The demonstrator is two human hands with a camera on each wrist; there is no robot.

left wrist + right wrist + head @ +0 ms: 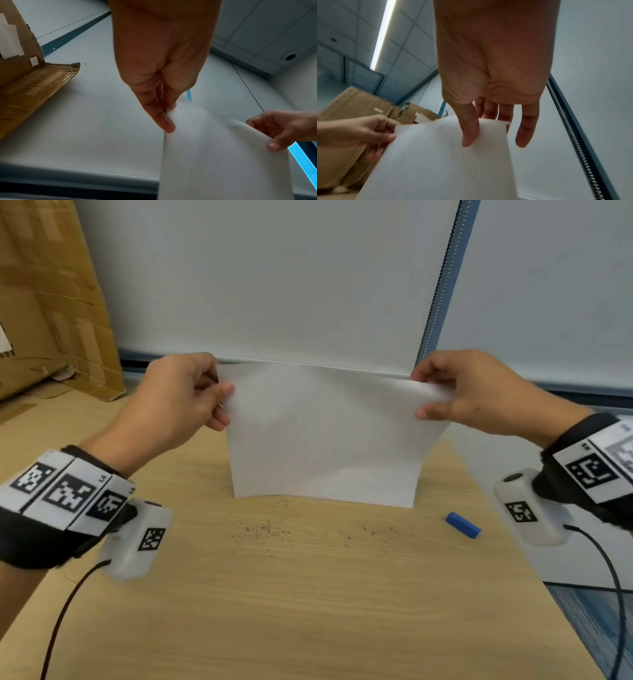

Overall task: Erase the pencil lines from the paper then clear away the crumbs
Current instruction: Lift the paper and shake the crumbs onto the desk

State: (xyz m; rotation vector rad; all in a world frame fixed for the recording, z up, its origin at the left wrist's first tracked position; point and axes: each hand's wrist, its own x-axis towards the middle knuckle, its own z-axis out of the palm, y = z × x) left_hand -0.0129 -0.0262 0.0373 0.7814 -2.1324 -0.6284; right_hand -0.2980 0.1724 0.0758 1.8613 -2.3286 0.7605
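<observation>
A white sheet of paper [325, 440] hangs upright above the wooden table [274, 611], its lower edge close to the tabletop. My left hand [219, 395] pinches its top left corner between thumb and fingers. My right hand [424, 402] pinches the top right corner the same way. The paper [223, 155] looks blank in the left wrist view, and in the right wrist view the paper [445, 155] curves under my thumb. Dark eraser crumbs [263, 532] lie scattered on the table below the sheet. A blue eraser [463, 524] lies on the table at the right.
A cardboard box [44, 302] leans at the back left. A pale partition wall [274, 275] stands just behind the table. The table's right edge runs diagonally past the eraser, with blue floor [596, 618] beyond it. Cables trail from both wrist cameras.
</observation>
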